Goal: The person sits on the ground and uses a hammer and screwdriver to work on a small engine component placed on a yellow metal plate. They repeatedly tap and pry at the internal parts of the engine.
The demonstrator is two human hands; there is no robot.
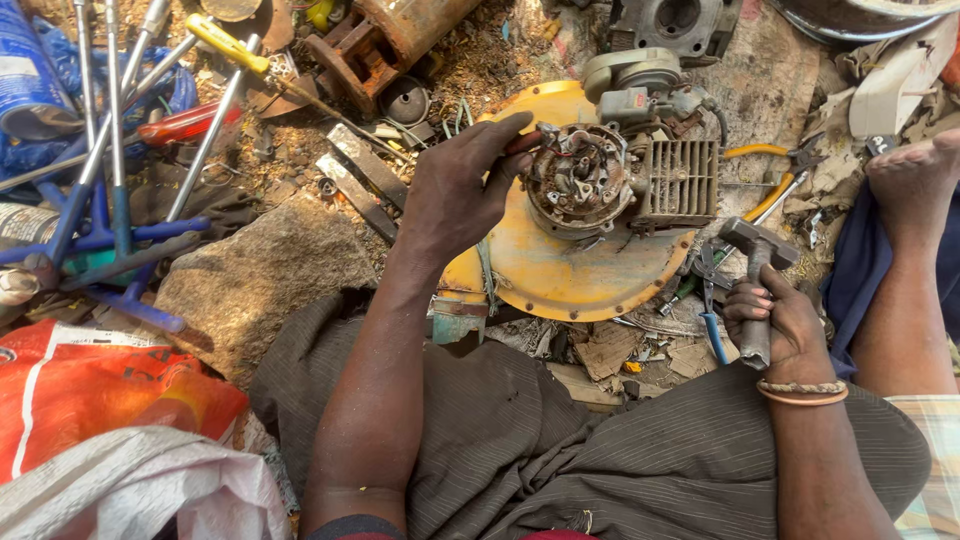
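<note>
A small engine assembly lies on the ground in front of me: a round yellow housing plate (560, 275) with a grimy stator and coil hub (578, 180) in its middle and a finned grey block (678, 180) at its right. My left hand (462, 185) rests on the left edge of the hub, fingers stretched toward it. My right hand (772, 318) grips the handle of a grey metal hammer (757, 250), its head pointing up, just right of the yellow plate.
Several T-handle wrenches with blue grips (110, 190) lie at left beside a flat stone (265, 275). Yellow-handled pliers (775, 185) and blue-handled pliers (712, 310) lie near the hammer. Another person's bare foot (915, 180) is at right. An orange sack (90, 385) sits lower left.
</note>
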